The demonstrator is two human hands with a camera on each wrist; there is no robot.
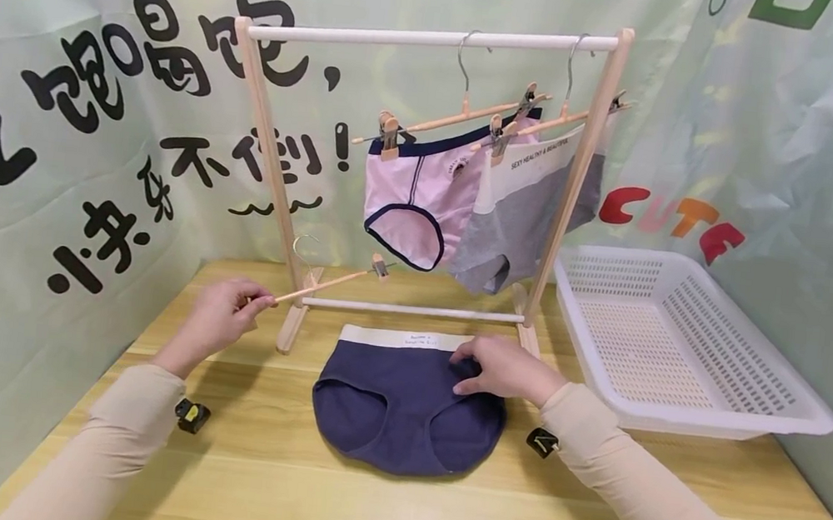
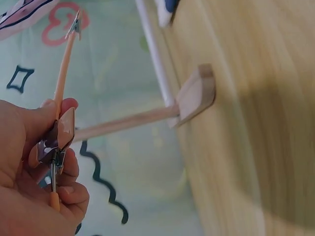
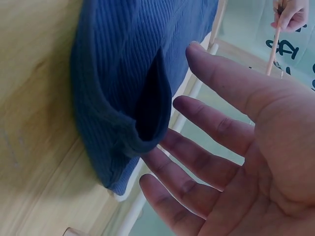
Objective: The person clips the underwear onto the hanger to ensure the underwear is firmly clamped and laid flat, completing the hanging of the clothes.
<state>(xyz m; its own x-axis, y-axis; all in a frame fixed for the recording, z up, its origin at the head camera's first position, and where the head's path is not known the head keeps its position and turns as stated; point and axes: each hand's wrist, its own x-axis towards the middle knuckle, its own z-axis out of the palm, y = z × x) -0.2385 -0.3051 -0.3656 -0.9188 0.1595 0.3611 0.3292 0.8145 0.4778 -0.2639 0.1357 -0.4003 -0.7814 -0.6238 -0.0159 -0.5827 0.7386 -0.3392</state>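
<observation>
A pair of navy underpants (image 1: 402,409) with a white waistband lies spread on the wooden table. My left hand (image 1: 229,313) pinches one end of a small wooden clip hanger (image 1: 339,280), raised beside the rack's left leg. In the left wrist view, thumb and fingers close around one hanger clip (image 2: 64,130); the other clip (image 2: 75,27) is at the far end. My right hand (image 1: 507,369) is over the upper right of the underpants, fingers spread and slightly bent. The right wrist view shows its fingertips (image 3: 181,103) right at the navy fabric (image 3: 118,73), with nothing gripped.
A wooden rack with a white top bar (image 1: 363,35) stands behind the underpants. Pink underpants (image 1: 409,180) and grey-and-white underpants (image 1: 516,194) hang from it on clip hangers. A white plastic basket (image 1: 732,420) sits at the right. Printed cloth encloses the table's back and sides.
</observation>
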